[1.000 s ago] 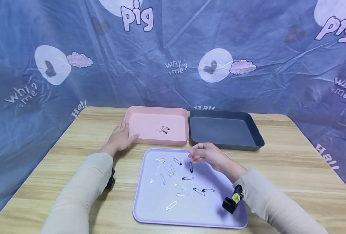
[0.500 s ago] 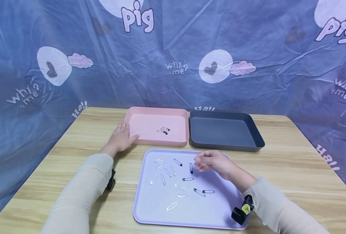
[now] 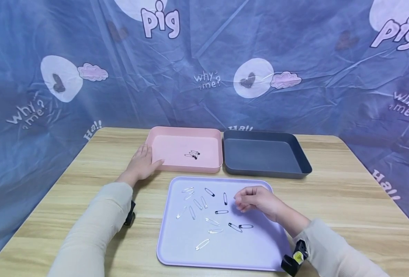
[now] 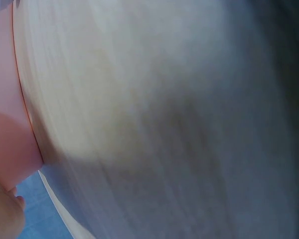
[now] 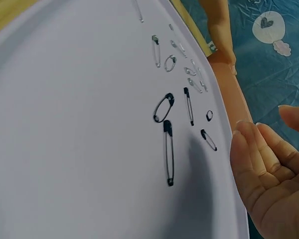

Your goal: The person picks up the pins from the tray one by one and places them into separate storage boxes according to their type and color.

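My left hand (image 3: 141, 163) rests at the left side of a pink tray (image 3: 171, 150), fingers along the wall and thumb over the front rim. Several black safety pins (image 3: 193, 154) lie in that tray. Over the lavender tray (image 3: 177, 250), my right hand (image 3: 260, 201) hovers with fingers loosely bent; in the right wrist view its thumb stands apart from the fingers (image 5: 269, 159), nothing between them. Nearest to it is an upright-lying black safety pin (image 3: 225, 198). Two more black pins (image 3: 246, 226) overlap lower down. Several silver safety pins (image 3: 202, 244) are spread over the left half.
A dark grey tray (image 3: 266, 154) stands right of the pink one, close beside it. All the trays sit on a wooden table (image 3: 346, 192). Behind hangs a blue printed cloth (image 3: 177, 96). A black wrist camera (image 3: 294, 259) hangs low by the lavender tray's right front corner.
My right hand has drawn back to the right and toward me, from the lavender tray's far edge to over its right half. The left hand and the pins have stayed in place.
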